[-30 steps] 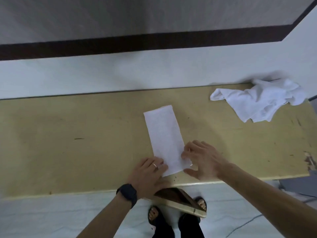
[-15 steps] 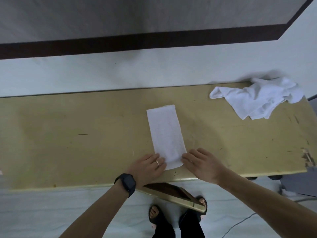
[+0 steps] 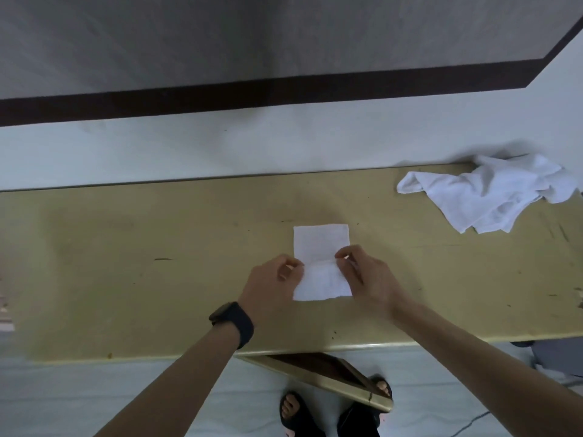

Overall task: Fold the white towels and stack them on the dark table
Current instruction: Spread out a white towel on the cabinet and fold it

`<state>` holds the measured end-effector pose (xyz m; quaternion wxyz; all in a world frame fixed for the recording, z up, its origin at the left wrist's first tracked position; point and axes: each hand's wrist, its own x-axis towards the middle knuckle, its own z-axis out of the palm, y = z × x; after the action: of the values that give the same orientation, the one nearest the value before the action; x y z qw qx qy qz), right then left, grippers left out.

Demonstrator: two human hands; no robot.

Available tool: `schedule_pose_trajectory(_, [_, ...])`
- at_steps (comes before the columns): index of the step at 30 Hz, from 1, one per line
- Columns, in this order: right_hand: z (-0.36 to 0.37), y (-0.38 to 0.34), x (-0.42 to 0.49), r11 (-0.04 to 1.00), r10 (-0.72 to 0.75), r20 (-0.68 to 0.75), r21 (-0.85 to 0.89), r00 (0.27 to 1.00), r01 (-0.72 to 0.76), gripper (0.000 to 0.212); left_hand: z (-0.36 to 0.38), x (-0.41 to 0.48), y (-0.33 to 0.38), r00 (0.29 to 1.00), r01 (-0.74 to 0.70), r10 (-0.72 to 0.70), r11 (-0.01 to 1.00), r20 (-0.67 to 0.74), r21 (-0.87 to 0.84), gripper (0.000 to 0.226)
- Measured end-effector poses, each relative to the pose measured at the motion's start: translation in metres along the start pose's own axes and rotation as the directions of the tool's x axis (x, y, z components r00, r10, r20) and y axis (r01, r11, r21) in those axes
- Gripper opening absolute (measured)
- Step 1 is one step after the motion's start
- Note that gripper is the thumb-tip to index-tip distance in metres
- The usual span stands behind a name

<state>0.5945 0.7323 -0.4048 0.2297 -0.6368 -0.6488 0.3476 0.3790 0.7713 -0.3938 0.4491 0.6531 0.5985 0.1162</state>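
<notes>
Since half a second ago, both hands have lifted the near end of the folded towel (image 3: 321,247) and carried it halfway up the strip, so I judge a crosswise fold is under way. My left hand (image 3: 271,285), watch on the wrist, pinches the raised edge's left corner, knuckles up. My right hand (image 3: 366,275) pinches the right corner likewise. Farther right, a crumpled towel (image 3: 485,197) waits at the counter's (image 3: 126,263) back edge.

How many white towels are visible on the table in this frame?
2. A partly folded towel pinched between both hands at the centre, and a crumpled towel at the far right; it may hide more.
</notes>
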Motion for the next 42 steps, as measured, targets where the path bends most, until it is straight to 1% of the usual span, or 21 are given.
schedule_pose_trajectory(1, [0.001,0.001,0.009,0.995,0.086,-0.035,0.055,0.996,-0.084,0.011,0.0,0.01,0.001,0.998,0.049,-0.051,0.997,-0.026,-0.067,0.017])
schedule_pose_trajectory(3, [0.004,0.005,0.028,0.959,0.25,-0.091,0.159,0.964,-0.234,0.011,0.001,0.032,0.002,0.993,0.074,-0.086,0.987,-0.077,-0.141,0.019])
schedule_pose_trajectory(5, [0.007,0.011,0.044,0.907,0.377,-0.132,0.253,0.917,-0.337,0.013,0.003,0.051,0.005,0.989,0.055,-0.073,0.988,-0.127,-0.146,0.022])
schedule_pose_trajectory(7, [0.01,0.015,0.058,0.877,0.436,-0.168,0.297,0.884,-0.377,0.015,0.007,0.069,0.007,0.982,0.03,-0.049,0.994,-0.182,-0.105,0.024])
schedule_pose_trajectory(9, [0.012,0.017,0.069,0.891,0.427,-0.198,0.258,0.882,-0.374,0.015,0.01,0.084,0.007,0.975,0.033,-0.044,0.998,-0.218,-0.052,0.025])
schedule_pose_trajectory(11, [0.013,0.022,0.079,0.921,0.383,-0.21,0.162,0.9,-0.354,0.015,0.014,0.096,0.003,0.971,0.054,-0.052,0.999,-0.233,0.0,0.026])
schedule_pose_trajectory(16, [0.014,0.036,0.09,0.953,0.272,-0.234,-0.072,0.934,-0.295,0.02,0.023,0.108,-0.007,0.978,0.075,-0.034,0.978,-0.205,0.196,0.029])
schedule_pose_trajectory(18, [0.015,0.038,0.091,0.953,0.244,-0.249,-0.116,0.937,-0.279,0.021,0.024,0.109,-0.007,0.977,0.077,-0.021,0.963,-0.213,0.257,0.029])
schedule_pose_trajectory(21, [0.015,0.038,0.095,0.944,0.239,-0.253,-0.166,0.937,-0.286,0.022,0.025,0.111,-0.005,0.974,0.077,0.002,0.938,-0.227,0.338,0.028])
schedule_pose_trajectory(24, [0.013,0.036,0.1,0.923,0.21,-0.234,-0.272,0.949,-0.272,0.023,0.025,0.104,-0.001,0.971,0.101,-0.007,0.919,-0.241,0.38,0.028])
schedule_pose_trajectory(26, [0.012,0.033,0.101,0.908,0.242,-0.24,-0.284,0.94,-0.306,0.025,0.028,0.096,0.003,0.96,0.154,-0.054,0.922,-0.276,0.356,0.031])
schedule_pose_trajectory(28, [0.009,0.027,0.097,0.889,0.334,-0.282,-0.223,0.899,-0.4,0.033,0.032,0.088,0.007,0.946,0.23,-0.127,0.912,-0.298,0.341,0.041])
schedule_pose_trajectory(29, [0.007,0.025,0.093,0.873,0.368,-0.291,-0.22,0.883,-0.436,0.037,0.034,0.084,0.009,0.942,0.267,-0.167,0.9,-0.293,0.344,0.047])
schedule_pose_trajectory(31, [0.007,0.023,0.085,0.829,0.428,-0.263,-0.267,0.865,-0.492,0.043,0.037,0.082,0.01,0.938,0.309,-0.223,0.886,-0.267,0.347,0.053])
schedule_pose_trajectory(33, [0.009,0.023,0.081,0.792,0.515,-0.214,-0.252,0.83,-0.556,0.045,0.036,0.086,0.009,0.932,0.343,-0.286,0.895,-0.222,0.284,0.051])
schedule_pose_trajectory(35, [0.012,0.022,0.083,0.781,0.58,-0.152,-0.174,0.8,-0.599,0.044,0.034,0.093,0.011,0.92,0.375,-0.348,0.915,-0.18,0.148,0.04])
schedule_pose_trajectory(37, [0.015,0.02,0.089,0.77,0.63,-0.077,-0.065,0.772,-0.635,0.039,0.031,0.096,0.013,0.921,0.364,-0.353,0.931,-0.161,0.037,0.024])
schedule_pose_trajectory(39, [0.017,0.018,0.093,0.747,0.663,-0.008,0.084,0.749,-0.66,0.03,0.028,0.093,0.014,0.926,0.328,-0.342,0.939,-0.159,-0.106,0.015])
schedule_pose_trajectory(41, [0.018,0.019,0.092,0.74,0.651,0.052,0.177,0.757,-0.649,0.016,0.021,0.083,0.012,0.925,0.294,-0.351,0.904,-0.144,-0.311,0.015])
schedule_pose_trajectory(42, [0.017,0.016,0.089,0.744,0.638,0.07,0.202,0.767,-0.637,0.015,0.015,0.077,0.011,0.926,0.278,-0.353,0.876,-0.133,-0.395,0.019])
